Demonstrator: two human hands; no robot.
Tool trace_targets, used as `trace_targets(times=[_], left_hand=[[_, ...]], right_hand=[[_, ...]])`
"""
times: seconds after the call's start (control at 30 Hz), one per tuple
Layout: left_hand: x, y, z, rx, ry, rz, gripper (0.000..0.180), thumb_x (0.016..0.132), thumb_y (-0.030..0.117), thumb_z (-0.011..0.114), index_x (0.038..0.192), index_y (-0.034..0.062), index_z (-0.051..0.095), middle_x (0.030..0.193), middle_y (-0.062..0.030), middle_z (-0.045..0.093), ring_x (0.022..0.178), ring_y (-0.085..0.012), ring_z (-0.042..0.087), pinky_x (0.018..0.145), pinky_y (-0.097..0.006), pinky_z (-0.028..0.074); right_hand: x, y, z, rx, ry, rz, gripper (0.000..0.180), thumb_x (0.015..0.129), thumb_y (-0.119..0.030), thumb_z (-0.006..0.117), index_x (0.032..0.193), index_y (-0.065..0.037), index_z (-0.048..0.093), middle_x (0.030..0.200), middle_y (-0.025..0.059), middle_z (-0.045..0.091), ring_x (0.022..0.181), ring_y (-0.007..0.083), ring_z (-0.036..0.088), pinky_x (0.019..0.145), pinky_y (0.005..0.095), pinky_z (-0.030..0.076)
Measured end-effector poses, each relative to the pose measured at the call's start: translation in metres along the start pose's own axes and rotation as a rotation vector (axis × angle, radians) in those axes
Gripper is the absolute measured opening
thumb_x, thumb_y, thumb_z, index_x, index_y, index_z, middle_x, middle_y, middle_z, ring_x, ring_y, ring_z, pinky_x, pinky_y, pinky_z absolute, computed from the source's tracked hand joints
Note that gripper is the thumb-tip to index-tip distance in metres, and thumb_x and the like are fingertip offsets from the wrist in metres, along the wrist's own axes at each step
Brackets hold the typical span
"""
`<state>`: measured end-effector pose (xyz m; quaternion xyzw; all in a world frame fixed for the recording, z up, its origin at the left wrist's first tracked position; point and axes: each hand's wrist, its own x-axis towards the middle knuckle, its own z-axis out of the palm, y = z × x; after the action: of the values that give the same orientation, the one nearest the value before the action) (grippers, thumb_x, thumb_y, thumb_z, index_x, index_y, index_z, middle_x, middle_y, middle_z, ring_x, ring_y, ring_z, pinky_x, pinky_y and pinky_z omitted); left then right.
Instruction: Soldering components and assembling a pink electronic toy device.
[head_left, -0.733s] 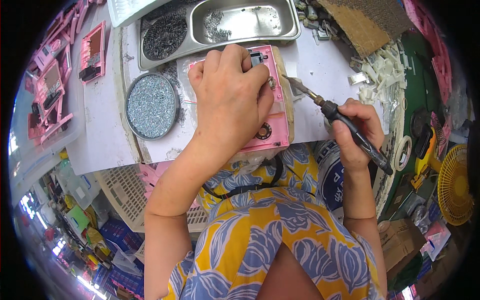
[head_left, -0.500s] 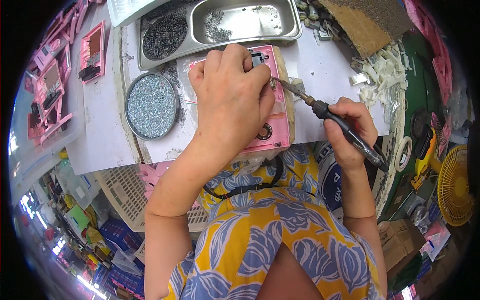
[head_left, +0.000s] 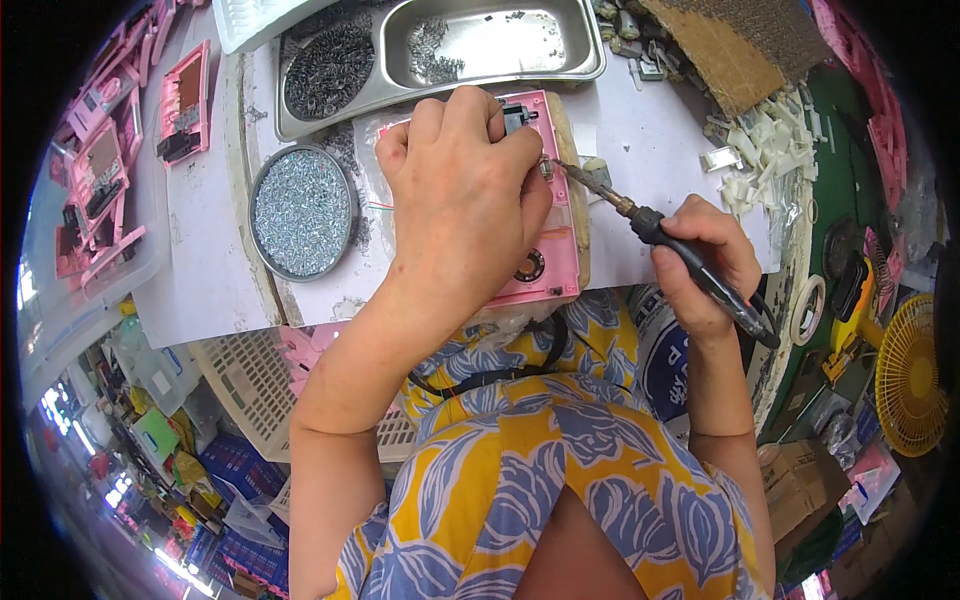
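Since moments ago, the soldering iron (head_left: 648, 224) has edged left, tip at the pink casing (head_left: 562, 250). Leftmost lie pink frames (head_left: 105, 100), then silvery pins (head_left: 303, 212) on the white-papered table (head_left: 660, 130); the left hand (head_left: 465, 185) curls over the casing, its grip hidden; the right hand (head_left: 712, 262) clasps the iron; beyond, white plastic pieces (head_left: 765, 150), a yellow fan (head_left: 912, 375).

The left hand (head_left: 462, 175) hid much of a pink case (head_left: 564, 268). Contact at the tip of the soldering iron (head_left: 648, 224) was too small to tell. The top edge cropped a white tray (head_left: 255, 22) and cardboard (head_left: 722, 55).
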<state>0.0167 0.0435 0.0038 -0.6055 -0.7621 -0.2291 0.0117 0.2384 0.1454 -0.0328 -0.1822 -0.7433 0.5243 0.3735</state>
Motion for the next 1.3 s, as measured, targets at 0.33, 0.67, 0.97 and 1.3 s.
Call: trace_targets(times=[0.33, 0.67, 0.97, 1.3], left_hand=[[0.001, 0.001, -0.003, 0.033, -0.011, 0.005, 0.013, 0.074, 0.020, 0.075, 0.083, 0.0117, 0.071, 0.093, -0.0071, 0.051, 0.094, -0.0280, 0.052, 0.085, -0.044, 0.035], [0.002, 0.000, -0.003, 0.026, -0.007, 0.015, 0.013, 0.074, 0.020, 0.075, 0.082, 0.0114, 0.071, 0.094, -0.0069, 0.052, 0.094, -0.0277, 0.054, 0.086, -0.044, 0.035], [0.000, -0.001, -0.005, 0.021, -0.048, 0.007, 0.021, 0.072, 0.022, 0.079, 0.087, 0.0106, 0.070, 0.098, -0.0075, 0.054, 0.096, -0.0283, 0.055, 0.089, -0.043, 0.036], [-0.039, -0.070, -0.057, 0.097, -0.242, 0.084, 0.027, 0.079, 0.020, 0.080, 0.094, 0.0059, 0.063, 0.106, -0.0079, 0.059, 0.102, -0.0296, 0.058, 0.095, -0.044, 0.040]], right_hand=[[0.000, -0.004, -0.006, 0.010, 0.064, 0.005, 0.026, 0.082, -0.003, 0.077, 0.104, 0.001, 0.065, 0.081, 0.0061, 0.062, 0.067, 0.0109, 0.051, 0.060, 0.0250, 0.038], [-0.001, -0.007, -0.011, -0.010, 0.069, 0.039, 0.027, 0.082, -0.003, 0.077, 0.105, 0.002, 0.064, 0.083, 0.0068, 0.062, 0.068, 0.0104, 0.051, 0.061, 0.0244, 0.038], [-0.001, -0.007, -0.013, -0.034, 0.056, 0.017, 0.027, 0.082, -0.003, 0.076, 0.106, 0.002, 0.064, 0.083, 0.0071, 0.062, 0.068, 0.0108, 0.051, 0.061, 0.0244, 0.038], [0.002, -0.012, -0.017, -0.039, 0.153, 0.046, 0.026, 0.084, -0.002, 0.074, 0.107, 0.002, 0.063, 0.087, 0.0066, 0.059, 0.076, 0.0124, 0.052, 0.070, 0.0249, 0.040]])
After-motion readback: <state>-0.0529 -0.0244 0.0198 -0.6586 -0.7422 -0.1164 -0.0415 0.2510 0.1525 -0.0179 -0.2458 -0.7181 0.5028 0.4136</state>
